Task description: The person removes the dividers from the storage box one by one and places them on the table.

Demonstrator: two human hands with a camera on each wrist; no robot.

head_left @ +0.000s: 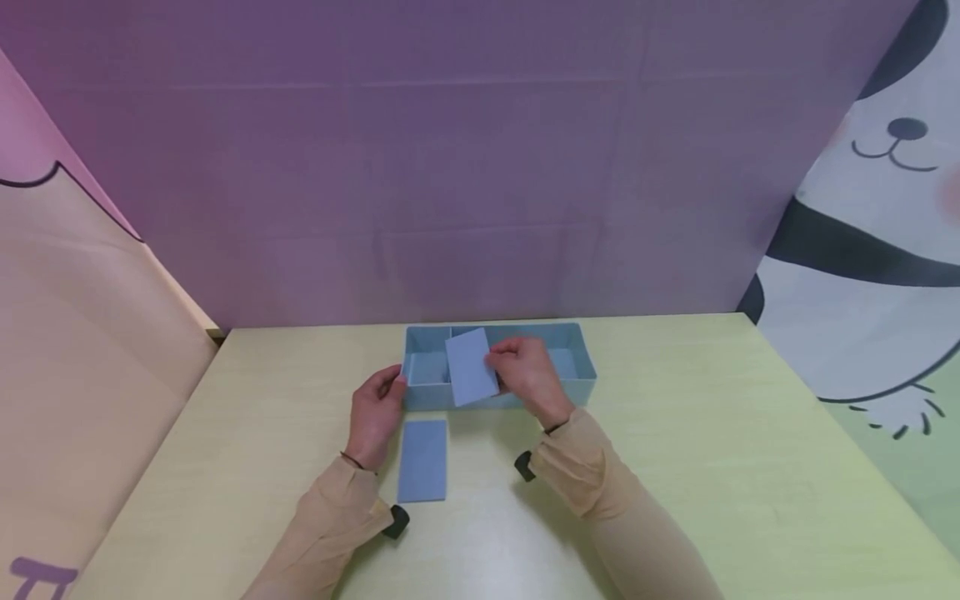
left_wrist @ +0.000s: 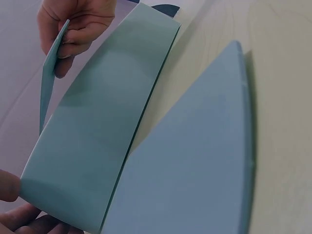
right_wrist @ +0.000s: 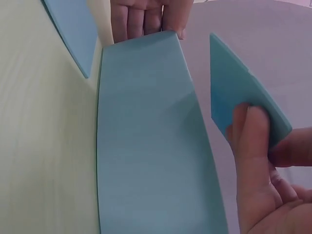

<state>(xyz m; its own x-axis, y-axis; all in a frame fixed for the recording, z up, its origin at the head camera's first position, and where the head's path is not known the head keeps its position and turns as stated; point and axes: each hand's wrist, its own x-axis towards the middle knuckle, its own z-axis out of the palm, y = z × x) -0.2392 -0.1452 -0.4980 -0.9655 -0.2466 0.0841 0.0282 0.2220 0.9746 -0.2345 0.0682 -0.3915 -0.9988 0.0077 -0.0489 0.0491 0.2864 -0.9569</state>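
A long, shallow light-blue box point(head_left: 581, 390) lies crosswise, its open top divided into compartments by an upright divider point(head_left: 450, 332) near the left. My left hand point(head_left: 373, 417) holds the box's left end, with fingertips along the end wall and at the rim. Between thumb and fingers, my right hand point(head_left: 527, 377) pinches a thin rectangular blue panel point(head_left: 471, 367) by its right edge. The panel is tilted over the front of the box, hiding part of its inside. A second blue panel point(head_left: 422, 461) lies flat in front of the box's left part.
The pale wood-grain table point(head_left: 675, 467) ends at a purple backdrop point(head_left: 487, 167) just behind the box. Patterned side screens point(head_left: 97, 375) flank it on both sides. A small black piece point(head_left: 396, 522) shows at the left sleeve, another point(head_left: 524, 466) at the right sleeve.
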